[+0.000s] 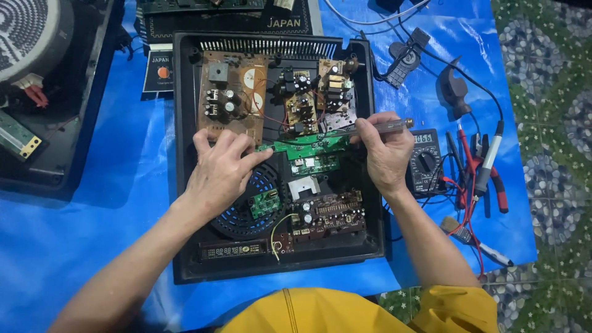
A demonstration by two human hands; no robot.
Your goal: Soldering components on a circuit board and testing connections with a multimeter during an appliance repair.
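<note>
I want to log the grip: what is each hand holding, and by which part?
The right hand holds a screwdriver by its clear handle. The left hand holds nothing; its fingers rest on the green circuit board.

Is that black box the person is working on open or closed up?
Open. The black casing has no top cover, so its circuit boards and fan grille lie bare. The left hand rests inside; the right hand holds a screwdriver.

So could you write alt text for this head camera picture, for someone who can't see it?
A person's left hand presses a green circuit board inside an opened black appliance case, while the right hand holds a clear-handled screwdriver to it. A multimeter and pliers lie on the blue tarp.
</note>
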